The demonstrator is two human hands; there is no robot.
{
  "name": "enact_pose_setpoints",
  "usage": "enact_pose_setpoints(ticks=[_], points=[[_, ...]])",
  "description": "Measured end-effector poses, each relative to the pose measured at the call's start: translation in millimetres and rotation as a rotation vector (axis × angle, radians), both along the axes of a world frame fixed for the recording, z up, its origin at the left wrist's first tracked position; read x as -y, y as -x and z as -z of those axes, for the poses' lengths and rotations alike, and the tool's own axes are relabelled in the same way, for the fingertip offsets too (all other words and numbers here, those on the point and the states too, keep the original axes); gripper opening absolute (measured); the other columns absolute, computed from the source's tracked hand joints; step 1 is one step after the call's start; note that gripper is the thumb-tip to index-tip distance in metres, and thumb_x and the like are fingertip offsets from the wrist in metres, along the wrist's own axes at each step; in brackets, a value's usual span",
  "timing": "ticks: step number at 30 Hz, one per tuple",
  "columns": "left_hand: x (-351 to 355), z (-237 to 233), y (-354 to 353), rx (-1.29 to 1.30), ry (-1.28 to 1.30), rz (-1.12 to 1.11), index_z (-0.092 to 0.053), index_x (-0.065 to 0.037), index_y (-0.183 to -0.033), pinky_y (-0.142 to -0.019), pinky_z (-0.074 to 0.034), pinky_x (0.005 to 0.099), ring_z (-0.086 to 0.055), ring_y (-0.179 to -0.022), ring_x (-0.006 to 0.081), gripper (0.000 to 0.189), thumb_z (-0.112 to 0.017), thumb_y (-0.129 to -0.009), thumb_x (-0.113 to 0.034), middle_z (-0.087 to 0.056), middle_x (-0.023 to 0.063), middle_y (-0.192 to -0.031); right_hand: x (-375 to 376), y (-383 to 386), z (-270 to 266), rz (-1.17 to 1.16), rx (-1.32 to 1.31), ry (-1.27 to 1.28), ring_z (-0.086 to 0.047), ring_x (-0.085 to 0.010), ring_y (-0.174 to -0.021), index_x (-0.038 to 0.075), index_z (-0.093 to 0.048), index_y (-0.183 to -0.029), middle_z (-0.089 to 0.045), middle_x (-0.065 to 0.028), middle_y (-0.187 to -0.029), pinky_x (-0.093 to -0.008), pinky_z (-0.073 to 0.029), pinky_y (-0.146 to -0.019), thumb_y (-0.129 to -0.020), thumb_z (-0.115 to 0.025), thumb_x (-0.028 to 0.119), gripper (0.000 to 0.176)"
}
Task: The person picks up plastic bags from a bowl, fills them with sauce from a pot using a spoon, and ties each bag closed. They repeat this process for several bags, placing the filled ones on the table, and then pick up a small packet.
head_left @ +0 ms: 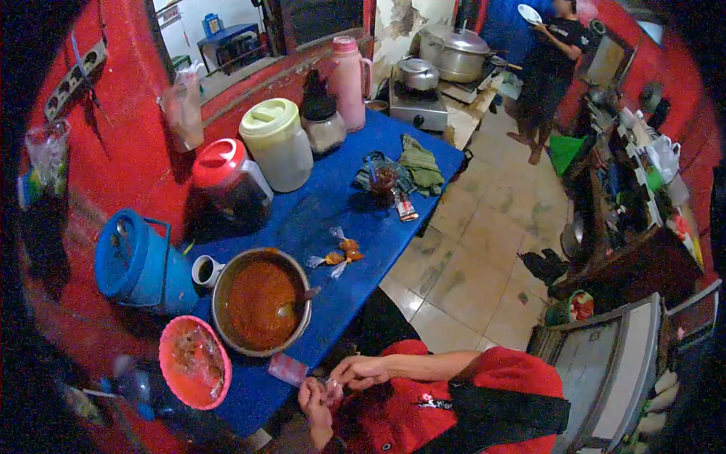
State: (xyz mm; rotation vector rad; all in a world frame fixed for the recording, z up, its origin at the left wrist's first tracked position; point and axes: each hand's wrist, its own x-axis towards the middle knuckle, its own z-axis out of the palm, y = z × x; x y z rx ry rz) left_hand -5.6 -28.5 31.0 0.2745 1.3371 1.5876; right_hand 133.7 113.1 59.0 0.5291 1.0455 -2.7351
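Note:
My right hand (361, 372) and my left hand (314, 402) are close together just off the edge of the blue table (321, 299). Both have bent fingers closed on a small clear plastic bag (332, 391); its contents are hard to make out. Beside them, a pink-printed clear plastic packet (288, 369) lies at the table edge. Past it stands a large metal pot (257, 303) of reddish-brown sauce with a ladle (286, 309) in it. A pink scalloped basin (194, 362) holds clear plastic and brownish bits. Several small tied bags of orange-brown sauce (349, 247) rest on the table.
A white cup (206, 271), blue bucket (136, 257), red-lidded jug (231, 181), yellow-lidded container (277, 144) and pink thermos (348, 83) line the wall. Cloths (420, 164) lie near the far end. A stove (418, 106) with pots stands beyond. Another person (552, 68) holds a white plate.

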Motion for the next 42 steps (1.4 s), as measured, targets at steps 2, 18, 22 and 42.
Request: enact_pose_setpoints(ticks=[2,18,22,42], points=[[-6.1,9.0,-0.4,-0.129,-0.002,0.047,-0.051,-0.007,-0.082,-0.053,-0.032,0.0214,-0.04,-0.062,0.005,0.023,-0.048,-0.097,-0.024,-0.041,-0.0041,-0.068,2.2,2.0,7.2,-0.062,-0.037,-0.054,-0.032,-0.0036,-0.037,0.006,-0.062,-0.104,-0.06,-0.0004,-0.071,-0.0199,-0.019,-0.033,-0.089,-0.049,0.008,0.019],[-7.9,-12.6,-27.8,0.308,-0.457,-0.305,-0.058,0.003,-0.098,-0.076,-0.046,0.0384,-0.058,-0.086,0.028,0.059,-0.044,-0.091,-0.054,-0.061,0.0173,-0.1,-9.1,16.2,0.1,0.243,-0.036,-0.146,-0.044,-0.0025,-0.052,0.008,-0.052,-0.114,-0.066,0.0002,-0.081,-0.0188,-0.03,-0.043,-0.08,-0.069,0.009,0.038],[-21.2,-5.3,-15.1,0.534,-0.586,-0.4,-0.059,0.002,-0.1,-0.084,-0.047,0.0402,-0.06,-0.093,0.0278,0.048,-0.051,-0.088,-0.044,-0.063,0.018,-0.099,-4.3,30.0,11.7,0.328,-0.044,-0.105,-0.045,-0.0037,-0.053,0.009,-0.052,-0.107,-0.065,0.0002,-0.083,-0.0196,-0.031,-0.044,-0.083,-0.067,0.006,0.028],[-24.3,-29.5,-4.6,-0.468,-0.096,-0.265,-0.057,0.001,-0.125,-0.089,-0.047,0.0272,-0.061,-0.099,0.0143,0.046,-0.066,-0.08,0.002,-0.064,0.0086,-0.116,-12.9,25.5,-39.0,0.161,-0.162,-0.835,-0.051,-0.0071,-0.074,0.005,-0.047,-0.128,-0.056,-0.0015,-0.082,-0.0229,-0.043,-0.066,-0.081,-0.071,0.007,0.053]])
